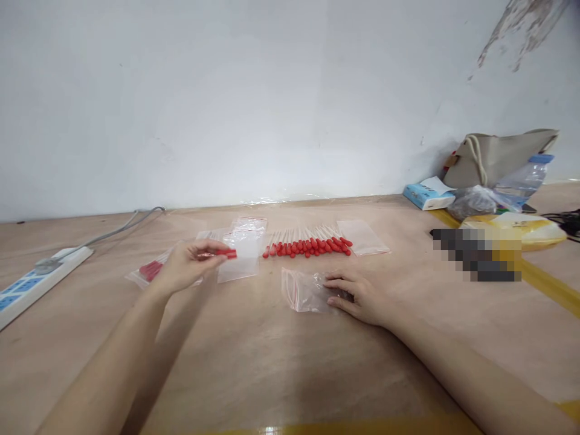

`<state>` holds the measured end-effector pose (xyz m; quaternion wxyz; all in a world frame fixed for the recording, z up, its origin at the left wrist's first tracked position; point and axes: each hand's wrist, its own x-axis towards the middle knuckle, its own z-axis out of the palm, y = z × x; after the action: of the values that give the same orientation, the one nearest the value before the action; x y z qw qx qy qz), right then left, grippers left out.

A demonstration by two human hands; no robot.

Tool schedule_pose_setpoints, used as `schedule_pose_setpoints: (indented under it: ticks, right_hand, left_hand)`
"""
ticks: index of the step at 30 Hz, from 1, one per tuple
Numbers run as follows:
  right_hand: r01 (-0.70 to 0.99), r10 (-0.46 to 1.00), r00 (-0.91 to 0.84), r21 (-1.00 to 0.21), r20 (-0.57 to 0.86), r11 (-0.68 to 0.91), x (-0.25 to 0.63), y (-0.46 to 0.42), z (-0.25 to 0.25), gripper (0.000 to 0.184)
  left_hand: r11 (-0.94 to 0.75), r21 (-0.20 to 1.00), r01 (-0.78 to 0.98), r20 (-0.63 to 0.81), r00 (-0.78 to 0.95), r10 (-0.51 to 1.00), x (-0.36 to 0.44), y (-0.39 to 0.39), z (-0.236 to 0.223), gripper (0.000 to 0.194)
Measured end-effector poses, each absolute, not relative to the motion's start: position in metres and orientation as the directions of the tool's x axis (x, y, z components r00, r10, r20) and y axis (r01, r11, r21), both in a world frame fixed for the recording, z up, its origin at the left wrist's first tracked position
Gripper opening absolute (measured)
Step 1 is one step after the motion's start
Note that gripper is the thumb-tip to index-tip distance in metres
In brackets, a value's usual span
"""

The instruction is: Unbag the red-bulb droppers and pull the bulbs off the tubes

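Note:
My left hand (190, 264) pinches a few small red pieces (231, 254) between thumb and fingers; they look like the red ends of thin sticks, the rest hidden by the hand. My right hand (356, 296) lies over the right end of a clear zip-lock bag (308, 291) on the table, fingers slightly apart and thumb in front. Behind the bag, thin pale sticks with red heads (312, 246) lie in a row, heads toward me. Left of my left hand, a clear bag (151, 269) holds more red-headed pieces.
Flat clear bags (240, 257) lie left of the row, another bag (365, 237) right of it. At left is a power strip (43, 281) with a grey cable. At right are a tissue pack (428, 196), a plastic bottle (532, 178), a beige bag (498, 160) and a yellow package (539, 232).

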<state>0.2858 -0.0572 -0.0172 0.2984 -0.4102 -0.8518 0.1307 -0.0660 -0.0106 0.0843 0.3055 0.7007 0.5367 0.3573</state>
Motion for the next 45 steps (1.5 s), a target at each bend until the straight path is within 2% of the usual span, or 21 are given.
schedule_pose_setpoints:
  ticks: [2,4,7,11,15,19,22,25,29,32,34,36,38,40,42,45]
  right_hand:
    - [0.626,0.765,-0.489,-0.442,0.418,0.642,0.286,-0.057,-0.018,0.031]
    - [0.641,0.751,-0.496,-0.400,0.436,0.655,0.286,-0.056,-0.018,0.030]
    - [0.686,0.745,-0.484,-0.330,0.459,0.649,0.287,-0.057,-0.017,0.028]
    - [0.753,0.763,-0.461,-0.254,0.453,0.607,0.288,-0.059,-0.014,0.025]
    - [0.740,0.755,-0.442,-0.279,0.484,0.612,0.289,-0.062,-0.011,0.025]
    - [0.604,0.677,-0.647,-0.305,0.352,0.736,0.291,-0.068,-0.004,0.060]
    - [0.558,0.630,-0.740,-0.309,0.235,0.770,0.294,-0.069,0.003,0.071]
    - [0.525,0.601,-0.758,-0.309,0.254,0.793,0.295,-0.067,0.003,0.058]
    - [0.493,0.556,-0.712,-0.257,0.429,0.831,0.290,-0.064,-0.009,0.032]
    - [0.527,0.554,-0.604,-0.234,0.573,0.817,0.286,-0.066,-0.013,0.025]
    - [0.610,0.575,-0.443,-0.240,0.688,0.756,0.290,-0.069,-0.007,0.023]
    - [0.738,0.544,-0.206,-0.236,0.813,0.632,0.303,-0.068,0.005,0.021]
    - [0.874,0.402,-0.019,-0.179,0.915,0.451,0.323,-0.061,0.019,0.019]
    - [0.955,0.299,0.054,-0.137,0.953,0.264,0.345,-0.047,0.030,0.019]
    - [0.978,0.348,0.049,-0.116,0.936,0.172,0.360,-0.028,0.034,0.021]
    - [0.988,0.575,0.094,-0.148,0.813,0.047,0.360,-0.002,0.023,0.025]
  left_hand:
    - [-0.245,0.812,0.530,0.335,-0.079,0.939,-0.066,-0.002,0.083,0.036]
    - [-0.280,0.790,0.545,0.442,-0.189,0.877,-0.053,0.009,0.071,0.035]
    - [-0.351,0.744,0.569,0.495,-0.117,0.861,-0.023,0.027,0.043,0.028]
    - [-0.367,0.650,0.665,0.460,0.039,0.887,0.007,0.046,0.017,0.022]
    - [-0.367,0.627,0.687,0.436,0.081,0.896,0.014,0.051,0.012,0.021]
    - [-0.360,0.621,0.696,0.434,0.078,0.898,0.011,0.043,0.015,0.024]
    - [-0.404,0.537,0.740,0.557,0.049,0.829,0.009,0.025,0.016,0.024]
    - [-0.531,0.416,0.738,0.655,0.162,0.738,0.009,-0.003,0.012,0.020]
    - [-0.714,0.358,0.601,0.568,0.467,0.678,0.010,-0.033,0.003,0.024]
    - [-0.778,0.326,0.537,0.529,0.579,0.621,0.011,-0.039,0.000,0.030]
    - [-0.785,0.314,0.534,0.533,0.585,0.611,0.011,-0.038,-0.001,0.030]
    - [-0.774,0.319,0.547,0.541,0.566,0.622,0.010,-0.036,-0.001,0.028]
    - [-0.767,0.327,0.552,0.542,0.556,0.631,0.010,-0.035,-0.002,0.027]
    - [-0.770,0.324,0.550,0.537,0.563,0.628,0.010,-0.034,-0.002,0.026]
    - [-0.773,0.315,0.551,0.529,0.574,0.625,0.010,-0.034,-0.003,0.025]
    - [-0.767,0.307,0.564,0.522,0.574,0.631,0.010,-0.034,-0.002,0.023]
